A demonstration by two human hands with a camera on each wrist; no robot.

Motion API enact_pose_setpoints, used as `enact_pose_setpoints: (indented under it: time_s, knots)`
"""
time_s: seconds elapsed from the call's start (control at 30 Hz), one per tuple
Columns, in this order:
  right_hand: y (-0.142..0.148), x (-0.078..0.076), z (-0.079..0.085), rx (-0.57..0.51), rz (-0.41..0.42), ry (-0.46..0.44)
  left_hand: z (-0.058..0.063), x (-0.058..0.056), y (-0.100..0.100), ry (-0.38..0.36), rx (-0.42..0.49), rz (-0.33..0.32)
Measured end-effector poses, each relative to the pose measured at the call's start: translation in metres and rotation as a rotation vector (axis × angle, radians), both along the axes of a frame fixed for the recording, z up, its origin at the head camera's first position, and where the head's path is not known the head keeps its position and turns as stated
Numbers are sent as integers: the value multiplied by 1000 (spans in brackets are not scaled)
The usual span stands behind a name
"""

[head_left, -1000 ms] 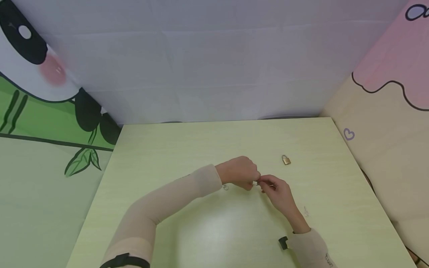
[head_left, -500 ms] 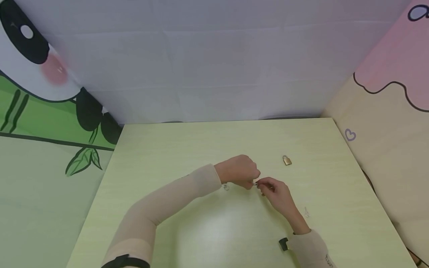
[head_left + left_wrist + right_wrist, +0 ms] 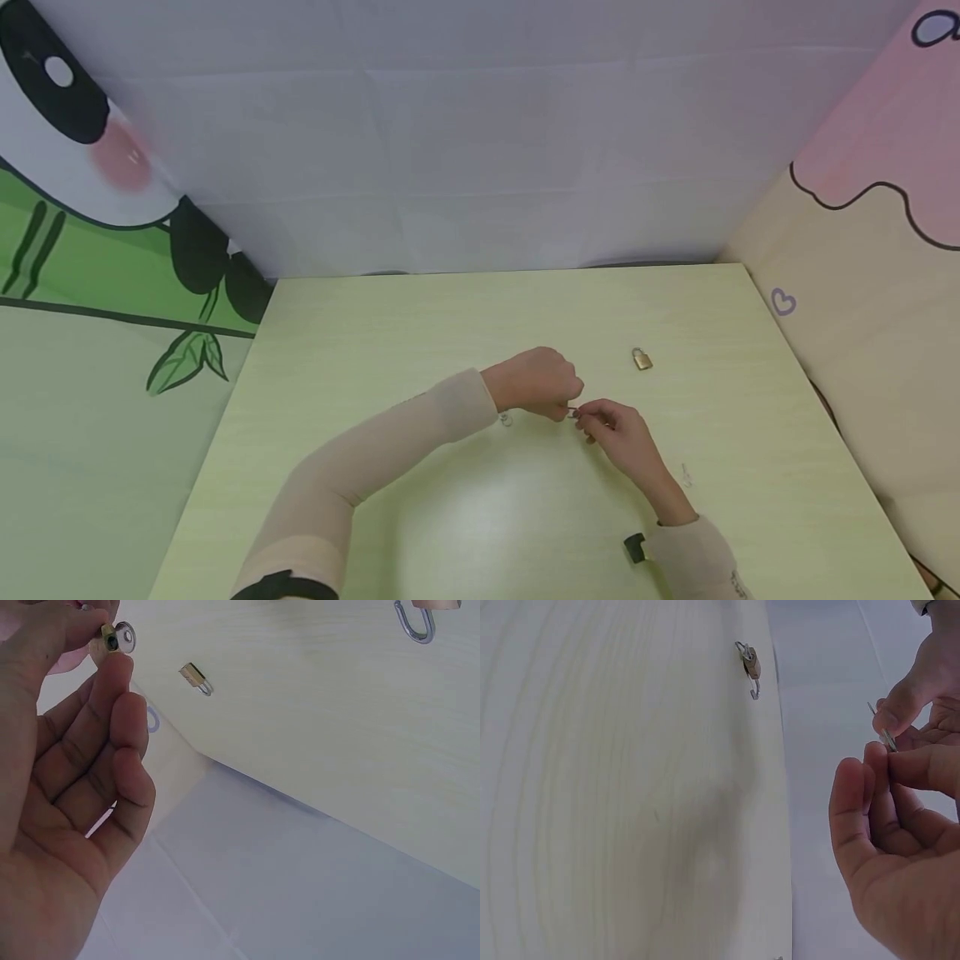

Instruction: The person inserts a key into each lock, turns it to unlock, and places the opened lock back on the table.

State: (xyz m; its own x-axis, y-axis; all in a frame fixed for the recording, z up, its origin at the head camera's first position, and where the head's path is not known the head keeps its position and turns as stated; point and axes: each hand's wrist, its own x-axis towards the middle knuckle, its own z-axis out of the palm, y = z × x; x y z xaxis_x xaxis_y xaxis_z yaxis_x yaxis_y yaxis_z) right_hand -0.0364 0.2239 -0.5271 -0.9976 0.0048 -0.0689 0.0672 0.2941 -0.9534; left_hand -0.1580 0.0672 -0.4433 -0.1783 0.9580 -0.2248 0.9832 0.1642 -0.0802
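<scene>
Shifted slightly lower, the right hand [image 3: 619,429] pinches a small metal piece [image 3: 112,637] with the left hand [image 3: 534,384], fingertips nearly together, apparently working it, needing steady alignment.

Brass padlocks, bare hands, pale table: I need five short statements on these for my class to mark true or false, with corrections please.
1. A small brass padlock with a silver shackle lies on the pale wooden table, apart from both hands. True.
2. The bare left hand and bare right hand meet at a small brass-and-silver metal piece with a round end. True.
3. The left hand lies flat on the table. False: its fingers pinch the metal piece.
4. A second brass padlock has its shackle closed. False: that shackle stands open.
5. Both long sleeves are dark green. False: they are pale beige.
</scene>
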Motion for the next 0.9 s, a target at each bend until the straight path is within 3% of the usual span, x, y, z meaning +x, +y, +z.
enact_pose_setpoints:
  time_s: [0.13, 0.23, 0.5, 0.6, 0.8, 0.9]
  knots:
    - [3, 0, -1, 50, -18, 2, -5, 0, 3, 9, -14, 56]
    - [7, 1, -1, 91, -33, 7, -10, 2, 4, -3, -11, 149]
    - [13, 5, -1, 164, -57, 38, -29, 10, 13, -141, 119, 575]
    - [14, 6, -1, 179, -40, 58, -35, 11, 17, -173, 143, 684]
    - [16, 11, 3, 244, -34, 79, -43, 7, 21, -200, 137, 782]
    - [17, 13, 4, 338, -28, 110, -48, 4, 22, -216, 144, 814]
